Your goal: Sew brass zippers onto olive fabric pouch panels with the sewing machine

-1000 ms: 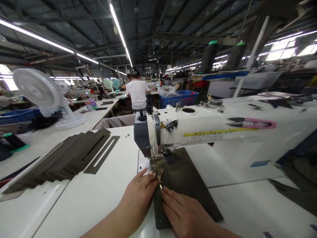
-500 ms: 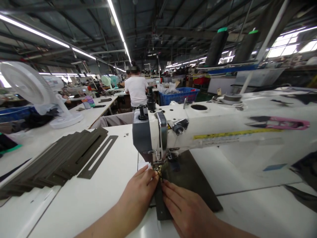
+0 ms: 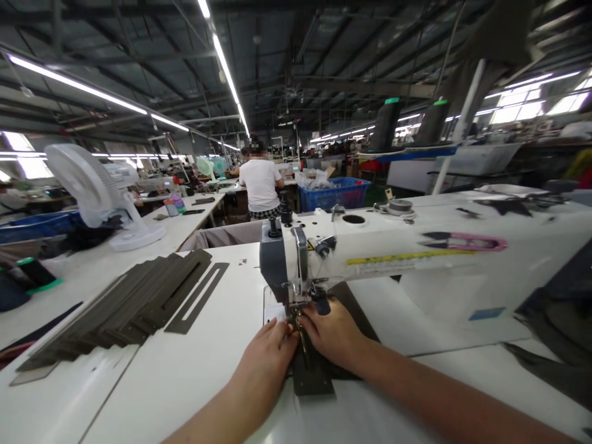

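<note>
A dark olive fabric panel (image 3: 313, 383) lies under the needle area of a white sewing machine (image 3: 296, 259), with a gold-toothed zipper (image 3: 304, 346) running along it. On the left side of the zipper, my left hand (image 3: 266, 361) is closed, its thumb and forefinger pinched at the zipper's edge just in front of the presser foot. My right hand (image 3: 335, 333) reaches in from the right, close beside the foot. Its thumb and fingers are pressed together on the zipper, and part of its fingertips is hidden behind the machine parts.
A fanned stack of olive panels (image 3: 124, 308) lies on the left, with one slotted panel (image 3: 197, 299) beside it. Further back are a white fan (image 3: 134, 234), a blue crate (image 3: 335, 196) and a seated person in white (image 3: 261, 185). Pink thread snips (image 3: 467, 241) rest on the machine arm.
My right hand has moved forward from the panel's near part to beside the presser foot, exposing more of the zipper. My left hand stays near the foot. The camera view has shifted.
</note>
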The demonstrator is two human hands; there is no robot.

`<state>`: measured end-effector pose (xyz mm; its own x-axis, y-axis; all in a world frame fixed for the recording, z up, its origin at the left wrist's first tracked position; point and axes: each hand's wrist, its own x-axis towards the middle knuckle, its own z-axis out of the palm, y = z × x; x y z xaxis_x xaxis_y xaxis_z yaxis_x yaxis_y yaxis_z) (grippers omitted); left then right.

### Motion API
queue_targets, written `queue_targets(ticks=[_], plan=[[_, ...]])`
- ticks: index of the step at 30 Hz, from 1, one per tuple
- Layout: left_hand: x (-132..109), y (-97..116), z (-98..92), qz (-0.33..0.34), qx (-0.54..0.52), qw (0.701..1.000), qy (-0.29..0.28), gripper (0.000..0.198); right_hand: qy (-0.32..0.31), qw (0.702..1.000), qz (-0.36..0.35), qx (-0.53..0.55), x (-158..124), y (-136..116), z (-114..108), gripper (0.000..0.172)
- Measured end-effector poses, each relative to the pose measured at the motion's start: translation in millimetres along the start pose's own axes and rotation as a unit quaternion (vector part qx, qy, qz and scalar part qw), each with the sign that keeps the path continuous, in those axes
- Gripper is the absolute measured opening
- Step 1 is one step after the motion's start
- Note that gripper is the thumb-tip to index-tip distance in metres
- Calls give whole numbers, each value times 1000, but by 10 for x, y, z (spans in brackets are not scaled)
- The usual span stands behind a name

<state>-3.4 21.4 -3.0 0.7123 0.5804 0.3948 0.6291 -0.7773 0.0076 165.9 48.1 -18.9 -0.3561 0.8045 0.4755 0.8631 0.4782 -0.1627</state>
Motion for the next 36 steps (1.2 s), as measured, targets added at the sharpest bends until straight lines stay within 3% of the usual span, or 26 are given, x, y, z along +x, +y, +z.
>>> queue_targets(ticks=[4,9,16,22,31,36], plan=[[-119,-5,101,5,9,1000,30,37,35,999,11,-11,-76,-22,31,20],[-134,9,153,6,-17,999,40,34,72,996,43,-9,-167,-24,73,19],[-43,53,-13,-11,-50,999,-5,32,-11,993,95,76,-65,2,-36,13],[-24,37,-4,-16,-55,998,-1,30,-48,989,113,85,-9,34,-75,16],[21,70,-26,-7,2,999,-34,26,-61,976,208,-37,48,-102,-43,23],[22,47,-7,1,1,999,-46,28,-76,967,240,-44,187,-119,-14,28]])
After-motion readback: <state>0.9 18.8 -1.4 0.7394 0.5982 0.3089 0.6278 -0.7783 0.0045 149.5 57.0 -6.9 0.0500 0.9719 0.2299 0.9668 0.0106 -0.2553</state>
